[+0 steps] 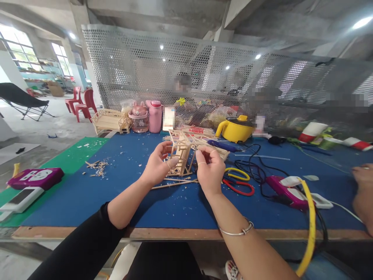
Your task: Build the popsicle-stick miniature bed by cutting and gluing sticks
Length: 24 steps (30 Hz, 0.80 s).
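The wide table [180, 202], which is covered in blue felt with a green strip at its left end, is carrying every item. A perforated metal screen [204, 77] is standing along its far edge.

One small open-frame model of pale wooden sticks [182, 155] is standing near the table's middle, between the two hands. The left hand [159, 165] is gripping the model's left side, thumb and fingers closed on the sticks. The right hand [210, 167] is holding its fingertips pinched together just beside the model's right side; whether they are closed on a stick cannot be told. Another person's hand [363, 194] is resting at the table's right edge.

Containers, counted: one yellow lidded pot [236, 128], one opaque pink bottle [155, 116] and one clear pink lidded jug [139, 117] are standing at the far side; their contents are not showing.

One finished wooden stick bench model [109, 120] is sitting at the far left corner. One purple power strip [36, 177] is lying on the green strip. Two looped handles, one yellow [237, 173] and one red [239, 188], are lying just right of the right hand. One heap of wood scraps [97, 167] is lying well left of the model.
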Motion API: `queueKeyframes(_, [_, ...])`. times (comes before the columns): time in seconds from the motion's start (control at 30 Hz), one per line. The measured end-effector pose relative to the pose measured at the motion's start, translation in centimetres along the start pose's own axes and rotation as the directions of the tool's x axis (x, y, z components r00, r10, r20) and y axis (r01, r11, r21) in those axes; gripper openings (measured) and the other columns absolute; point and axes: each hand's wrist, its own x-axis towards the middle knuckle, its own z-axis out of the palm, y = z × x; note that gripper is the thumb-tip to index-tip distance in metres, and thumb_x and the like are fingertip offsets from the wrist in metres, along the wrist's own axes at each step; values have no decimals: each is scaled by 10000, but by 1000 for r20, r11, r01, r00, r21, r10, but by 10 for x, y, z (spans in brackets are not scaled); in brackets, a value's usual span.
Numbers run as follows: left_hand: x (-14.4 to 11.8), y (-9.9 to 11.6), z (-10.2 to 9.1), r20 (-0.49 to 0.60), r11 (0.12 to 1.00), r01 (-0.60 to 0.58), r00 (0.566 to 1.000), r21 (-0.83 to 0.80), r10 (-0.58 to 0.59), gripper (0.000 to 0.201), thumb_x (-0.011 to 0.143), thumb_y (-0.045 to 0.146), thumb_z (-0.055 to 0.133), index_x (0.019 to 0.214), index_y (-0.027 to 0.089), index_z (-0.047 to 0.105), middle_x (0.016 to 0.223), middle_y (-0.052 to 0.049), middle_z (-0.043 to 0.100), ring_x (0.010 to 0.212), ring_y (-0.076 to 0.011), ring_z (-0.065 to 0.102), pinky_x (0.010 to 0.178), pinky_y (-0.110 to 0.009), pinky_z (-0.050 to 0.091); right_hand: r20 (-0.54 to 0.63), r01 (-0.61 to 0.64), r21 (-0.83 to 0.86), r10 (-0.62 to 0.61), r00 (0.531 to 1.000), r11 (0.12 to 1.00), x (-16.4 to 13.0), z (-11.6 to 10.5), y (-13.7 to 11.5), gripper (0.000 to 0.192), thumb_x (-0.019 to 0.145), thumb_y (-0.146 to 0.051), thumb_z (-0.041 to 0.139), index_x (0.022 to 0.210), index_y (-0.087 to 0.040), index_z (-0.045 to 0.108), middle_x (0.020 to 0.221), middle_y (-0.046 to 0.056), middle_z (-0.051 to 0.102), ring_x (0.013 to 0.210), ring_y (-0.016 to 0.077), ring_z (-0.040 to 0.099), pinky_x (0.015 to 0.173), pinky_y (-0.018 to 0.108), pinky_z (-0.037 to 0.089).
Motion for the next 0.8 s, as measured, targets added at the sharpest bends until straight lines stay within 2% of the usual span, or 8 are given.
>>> queueKeyframes(0.17, [4,2,11,82,987,75,995,-142,-64,508,644,149,700,1084,178,447,985,-70,639,964,-183,612,865,-337,465,27,-141,123,139,990,982,5,1,7,203,704,-241,565,896,-176,552,728,-3,551,652,138,537,665,290,466])
queueKeyframes(0.3, [1,1,19,91,989,76,994,-124,-65,446,652,169,710,1026,168,467,968,-64,644,911,-170,630,833,-334,492,94,-108,122,97,991,987,-1,3,5,151,695,-189,548,840,-195,505,713,-20,521,638,130,516,645,277,444])
queueKeyframes(0.57, [6,-4,24,-26,992,73,997,-104,-76,572,649,223,733,1128,177,424,864,-32,649,811,-168,651,768,-329,510,185,-58,37,50,981,998,-11,8,2,134,718,-170,529,846,-200,509,743,-15,530,645,127,498,647,273,427])
queueKeyframes(0.8, [5,-5,26,-106,992,57,992,-111,-69,510,668,199,713,1090,177,427,769,13,640,726,-126,641,729,-275,488,210,-62,32,54,976,998,-12,10,5,151,723,-195,543,871,-201,519,742,-13,547,664,133,516,666,282,432])
